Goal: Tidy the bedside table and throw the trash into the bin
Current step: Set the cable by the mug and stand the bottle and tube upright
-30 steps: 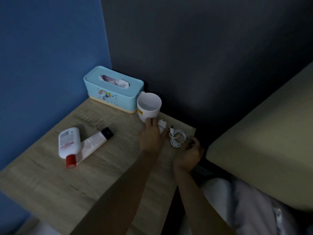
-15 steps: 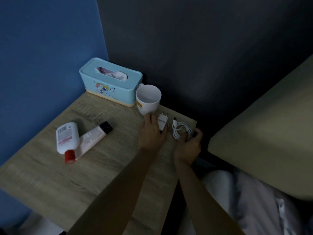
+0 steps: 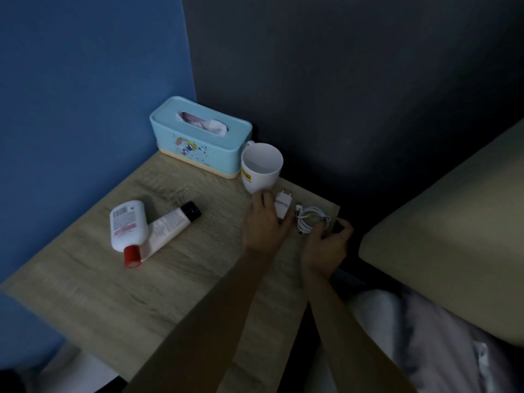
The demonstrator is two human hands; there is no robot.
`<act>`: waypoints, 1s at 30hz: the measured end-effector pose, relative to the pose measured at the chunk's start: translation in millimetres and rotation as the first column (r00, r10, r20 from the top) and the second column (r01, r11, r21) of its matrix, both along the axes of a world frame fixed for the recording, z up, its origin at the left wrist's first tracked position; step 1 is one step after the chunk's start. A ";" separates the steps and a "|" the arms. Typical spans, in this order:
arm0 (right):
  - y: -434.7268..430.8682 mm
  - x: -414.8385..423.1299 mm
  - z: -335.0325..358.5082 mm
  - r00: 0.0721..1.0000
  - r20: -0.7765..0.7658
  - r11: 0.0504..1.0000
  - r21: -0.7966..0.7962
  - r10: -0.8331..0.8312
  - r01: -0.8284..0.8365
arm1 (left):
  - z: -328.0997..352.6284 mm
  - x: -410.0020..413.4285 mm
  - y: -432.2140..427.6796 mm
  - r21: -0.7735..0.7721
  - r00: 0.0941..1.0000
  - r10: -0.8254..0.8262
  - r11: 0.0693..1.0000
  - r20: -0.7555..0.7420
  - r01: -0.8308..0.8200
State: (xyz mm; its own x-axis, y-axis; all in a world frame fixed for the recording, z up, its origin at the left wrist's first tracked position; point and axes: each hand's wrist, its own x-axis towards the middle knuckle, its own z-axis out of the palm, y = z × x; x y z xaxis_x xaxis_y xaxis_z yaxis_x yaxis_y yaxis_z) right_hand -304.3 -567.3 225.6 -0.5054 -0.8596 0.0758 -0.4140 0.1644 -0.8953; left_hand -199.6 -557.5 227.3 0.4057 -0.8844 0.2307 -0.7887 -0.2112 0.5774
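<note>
On the wooden bedside table (image 3: pixel 175 279), my left hand (image 3: pixel 265 224) grips a white charger plug (image 3: pixel 283 205) just in front of a white mug (image 3: pixel 262 165). My right hand (image 3: pixel 326 245) rests at the table's right edge, its fingertips on a coiled white cable (image 3: pixel 310 219). A white bottle with a red cap (image 3: pixel 127 228) lies on its side across a pink tube with a black cap (image 3: pixel 173 225) at the left. A light-blue tissue box (image 3: pixel 201 137) stands in the back corner. No bin is in view.
A blue wall is at the left and a dark wall at the back. A beige mattress (image 3: pixel 453 228) lies to the right, with a dark gap between it and the table. My lap in light clothing (image 3: pixel 411 336) is at the bottom right.
The view has shifted slightly. My left hand has closed around the charger plug and my right hand has stayed at the coiled cable.
</note>
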 end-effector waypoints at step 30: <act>71.8 158.3 55.7 -0.149 -0.690 0.143 0.348 0.708 -0.927 | 71.4 239.8 177.4 0.488 0.957 -0.243 0.862 0.160 0.138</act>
State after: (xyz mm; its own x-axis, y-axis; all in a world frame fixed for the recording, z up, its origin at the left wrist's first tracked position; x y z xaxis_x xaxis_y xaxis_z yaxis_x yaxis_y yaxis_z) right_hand -145.9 -495.5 281.3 0.8980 -0.4290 0.0980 -0.3998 -0.8884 -0.2258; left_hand 40.3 -380.1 298.7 0.2072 -0.9636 -0.1688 -0.9318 -0.2470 0.2660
